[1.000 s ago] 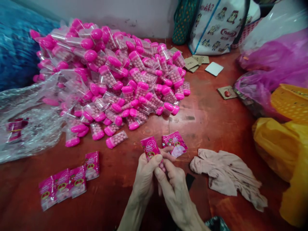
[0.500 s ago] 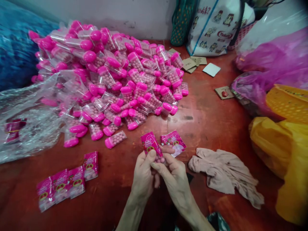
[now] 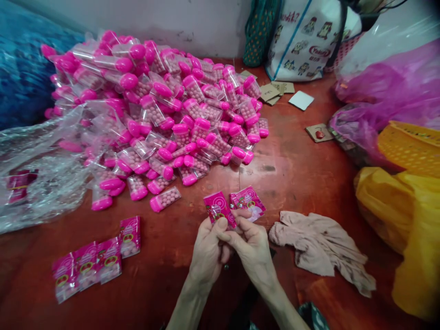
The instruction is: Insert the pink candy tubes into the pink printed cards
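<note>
My left hand (image 3: 206, 250) and my right hand (image 3: 253, 243) meet at the front middle, both closed on one pink packet (image 3: 218, 206). Its printed upper part sticks up past my thumbs; the lower end is hidden by my fingers. Just behind my right fingertips lies a flat pink packet wrapper (image 3: 246, 201) with a clear lower part. To the left, several packets (image 3: 86, 266) with pink balls showing at their clear ends lie in an overlapping row. Nearest beyond my hands is a single clear tube (image 3: 166, 199) of pink balls with a pink cap.
A big heap of capped tubes (image 3: 165, 110) covers the back left, beside clear plastic sheeting (image 3: 44, 183) and a blue bag (image 3: 27, 64). A beige cloth (image 3: 319, 245) lies right of my hands. Yellow plastic (image 3: 412, 238), a yellow basket (image 3: 412, 144) and cardboard pieces (image 3: 270, 93) are farther right.
The packet in my hands has tilted slightly and shifted a little right. My thumbs now cover the pink balls that showed at its lower end.
</note>
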Demonstrator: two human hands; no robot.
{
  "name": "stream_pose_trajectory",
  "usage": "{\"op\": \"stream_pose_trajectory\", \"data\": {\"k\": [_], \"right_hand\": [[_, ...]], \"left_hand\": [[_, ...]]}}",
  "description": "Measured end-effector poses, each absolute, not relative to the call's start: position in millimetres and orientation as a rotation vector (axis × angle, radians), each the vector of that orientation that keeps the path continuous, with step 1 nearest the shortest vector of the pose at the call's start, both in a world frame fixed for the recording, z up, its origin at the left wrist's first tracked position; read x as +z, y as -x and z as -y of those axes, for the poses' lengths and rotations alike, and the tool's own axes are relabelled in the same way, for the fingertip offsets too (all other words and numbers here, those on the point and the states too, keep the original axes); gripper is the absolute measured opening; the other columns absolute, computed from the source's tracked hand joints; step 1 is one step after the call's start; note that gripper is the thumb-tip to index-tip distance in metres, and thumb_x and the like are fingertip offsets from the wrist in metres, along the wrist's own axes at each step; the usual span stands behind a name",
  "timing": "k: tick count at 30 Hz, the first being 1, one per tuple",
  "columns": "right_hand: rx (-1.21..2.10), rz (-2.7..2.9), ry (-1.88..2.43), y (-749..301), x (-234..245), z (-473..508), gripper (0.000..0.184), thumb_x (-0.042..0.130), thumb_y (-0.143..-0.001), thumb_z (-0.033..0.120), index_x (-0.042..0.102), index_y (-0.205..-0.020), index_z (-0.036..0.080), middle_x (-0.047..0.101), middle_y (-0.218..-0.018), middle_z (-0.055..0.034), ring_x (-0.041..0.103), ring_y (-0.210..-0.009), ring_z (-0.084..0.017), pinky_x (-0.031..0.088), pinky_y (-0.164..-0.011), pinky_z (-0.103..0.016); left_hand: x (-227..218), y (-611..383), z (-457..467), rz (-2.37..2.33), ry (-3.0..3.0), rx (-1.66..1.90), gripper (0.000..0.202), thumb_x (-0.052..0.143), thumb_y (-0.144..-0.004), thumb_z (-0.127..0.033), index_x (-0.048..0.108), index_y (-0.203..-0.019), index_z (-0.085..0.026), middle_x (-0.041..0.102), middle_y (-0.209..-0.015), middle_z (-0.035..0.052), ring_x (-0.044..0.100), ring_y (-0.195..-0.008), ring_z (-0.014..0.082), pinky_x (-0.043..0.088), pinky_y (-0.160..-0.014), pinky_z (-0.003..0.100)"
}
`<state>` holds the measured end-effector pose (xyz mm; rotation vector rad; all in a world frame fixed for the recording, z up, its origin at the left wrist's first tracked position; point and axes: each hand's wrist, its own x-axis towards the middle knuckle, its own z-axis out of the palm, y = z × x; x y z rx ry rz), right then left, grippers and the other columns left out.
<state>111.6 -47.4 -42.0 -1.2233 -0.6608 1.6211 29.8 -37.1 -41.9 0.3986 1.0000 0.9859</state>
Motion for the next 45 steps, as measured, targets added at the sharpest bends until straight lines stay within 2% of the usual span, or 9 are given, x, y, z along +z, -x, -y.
{"op": "stream_pose_trajectory", "data": {"k": [8, 11, 13, 17, 20, 27, 31, 38, 45], "right_hand": [[1.786, 0.579, 1.052, -120.5, -51.2, 55.7, 0.022, 0.068, -0.072, 0.03, 0.065, -0.082, 0.011, 0.064, -0.052, 0.0004, 0.056, -0.033, -0.009, 0.045, -0.035, -0.015], [1.833, 0.552, 0.941, -121.4, -56.7, 61.3, 0.028, 0.069, -0.071, 0.032, 0.066, -0.088, 0.011, 0.063, -0.05, 0.0002, 0.056, -0.032, -0.009, 0.045, -0.034, -0.015], [1.834, 0.557, 0.906, -120.9, -58.5, 64.8, 0.027, 0.071, -0.069, 0.033, 0.067, -0.084, 0.01, 0.064, -0.05, -0.0005, 0.056, -0.032, -0.009, 0.045, -0.033, -0.014], [1.837, 0.556, 0.887, -119.2, -57.3, 70.6, 0.023, 0.074, -0.066, 0.029, 0.07, -0.079, 0.011, 0.063, -0.048, -0.0002, 0.055, -0.031, -0.009, 0.044, -0.031, -0.013], [1.838, 0.536, 0.911, -118.3, -54.1, 74.4, 0.018, 0.076, -0.061, 0.024, 0.071, -0.073, 0.012, 0.061, -0.044, 0.0015, 0.054, -0.028, -0.01, 0.044, -0.029, -0.015], [1.817, 0.522, 0.925, -115.1, -50.0, 82.2, 0.018, 0.075, -0.058, 0.018, 0.072, -0.075, 0.014, 0.058, -0.039, 0.0036, 0.05, -0.023, -0.01, 0.043, -0.027, -0.016], [1.805, 0.556, 0.931, -113.1, -48.6, 83.3, 0.015, 0.074, -0.06, 0.019, 0.072, -0.074, 0.014, 0.059, -0.04, 0.0032, 0.05, -0.024, -0.01, 0.046, -0.029, -0.017], [1.771, 0.542, 0.972, -106.8, -47.9, 83.8, 0.01, 0.075, -0.059, 0.02, 0.068, -0.06, 0.013, 0.061, -0.042, 0.0022, 0.052, -0.027, -0.01, 0.044, -0.027, -0.016], [1.659, 0.617, 1.096, -98.6, -46.7, 86.5, 0.014, 0.072, -0.061, 0.024, 0.064, -0.056, 0.014, 0.055, -0.038, 0.0045, 0.049, -0.026, -0.009, 0.041, -0.026, -0.015]], "left_hand": [[-41.5, -25.1, 46.3, -0.911, -0.382, 0.982, 0.021, 0.062, -0.074, -0.033, 0.06, -0.081, -0.013, 0.036, -0.043, -0.0087, 0.037, -0.027, 0.0039, 0.027, -0.029, 0.013], [-41.6, -25.0, 52.4, -0.892, -0.434, 0.983, 0.022, 0.062, -0.074, -0.031, 0.062, -0.086, -0.013, 0.042, -0.045, -0.0069, 0.038, -0.028, 0.004, 0.029, -0.028, 0.013], [-41.3, -24.9, 57.2, -0.9, -0.477, 0.987, 0.023, 0.061, -0.075, -0.031, 0.063, -0.088, -0.012, 0.049, -0.05, -0.0033, 0.039, -0.029, 0.004, 0.03, -0.027, 0.013], [-37.9, -24.0, 66.9, -0.909, -0.577, 0.981, 0.027, 0.057, -0.078, -0.032, 0.064, -0.094, -0.013, 0.064, -0.074, 0.0077, 0.04, -0.032, 0.0028, 0.031, -0.028, 0.014], [-34.1, -24.0, 73.4, -0.922, -0.632, 1.003, 0.031, 0.055, -0.078, -0.032, 0.064, -0.1, -0.013, 0.065, -0.088, 0.0128, 0.041, -0.033, 0.0027, 0.03, -0.028, 0.015], [-31.8, -23.2, 84.8, -0.92, -0.648, 1.015, 0.034, 0.056, -0.077, -0.032, 0.063, -0.104, -0.013, 0.061, -0.062, 0.0059, 0.036, -0.033, 0.0041, 0.029, -0.029, 0.015], [-31.6, -21.1, 86.3, -0.92, -0.652, 1.015, 0.034, 0.056, -0.077, -0.032, 0.064, -0.104, -0.013, 0.065, -0.07, 0.0083, 0.037, -0.033, 0.0034, 0.029, -0.029, 0.015], [-35.1, -15.5, 84.6, -0.922, -0.602, 0.995, 0.027, 0.055, -0.079, -0.03, 0.066, -0.099, -0.015, 0.064, -0.103, 0.0154, 0.041, -0.034, 0.0015, 0.032, -0.028, 0.014], [-37.6, -13.9, 87.4, -0.986, -0.51, 1.015, 0.023, 0.056, -0.078, -0.03, 0.067, -0.09, -0.013, 0.066, -0.099, 0.0144, 0.042, -0.037, 0.0018, 0.03, -0.029, 0.012]]}}
